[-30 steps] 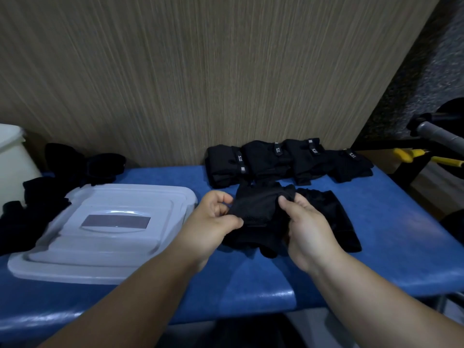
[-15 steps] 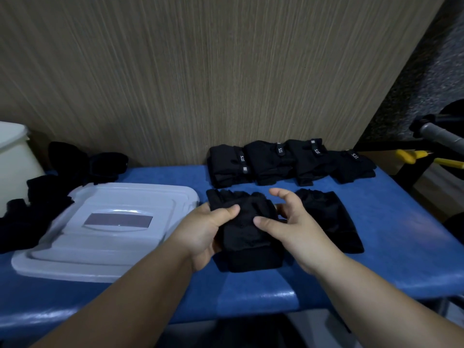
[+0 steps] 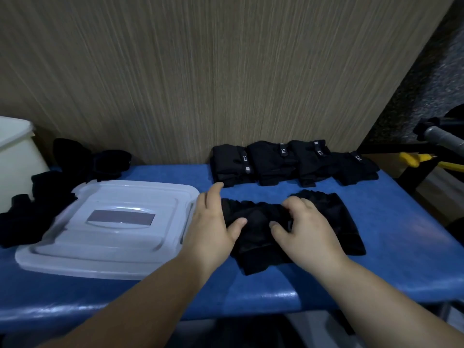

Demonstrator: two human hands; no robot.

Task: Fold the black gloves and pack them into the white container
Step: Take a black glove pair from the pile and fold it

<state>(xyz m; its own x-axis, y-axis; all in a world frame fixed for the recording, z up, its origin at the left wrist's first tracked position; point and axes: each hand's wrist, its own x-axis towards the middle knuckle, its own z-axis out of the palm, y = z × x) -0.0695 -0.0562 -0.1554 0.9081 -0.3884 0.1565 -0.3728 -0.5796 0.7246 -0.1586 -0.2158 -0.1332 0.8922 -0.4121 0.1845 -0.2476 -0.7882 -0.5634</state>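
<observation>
Near the table's [image 3: 401, 259] front edge, the left hand [image 3: 213, 222] and right hand [image 3: 303, 229] press a black glove [image 3: 258, 237] flat, fingers curled onto its cloth; its long axis runs front to back, gathered cuff pointing toward the wall. Folded gloves [image 3: 288, 162] line the back edge.

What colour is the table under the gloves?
Blue. The table shows clearly in the head view.

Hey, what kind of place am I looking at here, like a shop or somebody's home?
Probably a small packing or stockroom corner, not a shopfront: a row of folded gloves with labels, a plastic lid on a blue padded table, and a loose glove pile.
</observation>
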